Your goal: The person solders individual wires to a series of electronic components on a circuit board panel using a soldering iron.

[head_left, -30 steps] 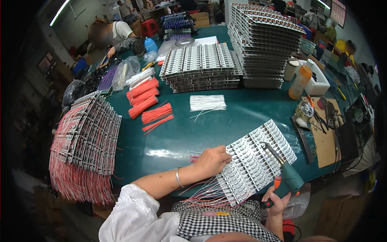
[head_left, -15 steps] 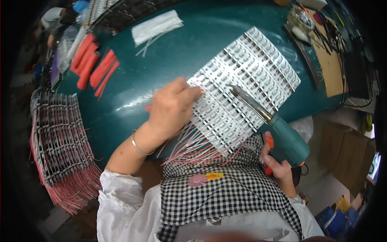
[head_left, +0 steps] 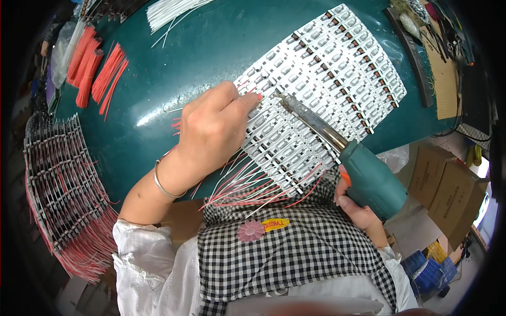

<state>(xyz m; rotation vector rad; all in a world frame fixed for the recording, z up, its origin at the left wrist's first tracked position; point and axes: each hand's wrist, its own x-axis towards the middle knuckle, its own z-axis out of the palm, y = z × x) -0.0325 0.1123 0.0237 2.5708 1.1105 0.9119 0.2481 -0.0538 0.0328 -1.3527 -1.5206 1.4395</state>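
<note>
A white panel of small circuit boards (head_left: 311, 73), set with rows of components, lies tilted on the green table. My left hand (head_left: 213, 124) is closed in a pinch over the panel's left edge. Red wire ends (head_left: 176, 126) stick out behind it, and a bit of red shows at the fingertips. My right hand (head_left: 358, 210) grips a green soldering gun (head_left: 374, 181) from below. Its metal tip (head_left: 279, 97) points left over the panel, a short way from my left fingertips. Red and white wires (head_left: 247, 184) hang off the panel's near edge toward my checked apron.
Bundles of red wires (head_left: 84, 66) and white wires (head_left: 171, 13) lie on the green table (head_left: 158, 79). At the left, a stack of wired panels (head_left: 60, 174) trails red wires. A dark bar (head_left: 411, 58) borders the right side. Cardboard boxes (head_left: 443, 184) and blue bins (head_left: 429, 271) stand lower right.
The soldering gun's tip has come closer to my left fingertips over the panel. My left hand keeps its pinch at the panel's left edge. The whole view has shifted somewhat.
</note>
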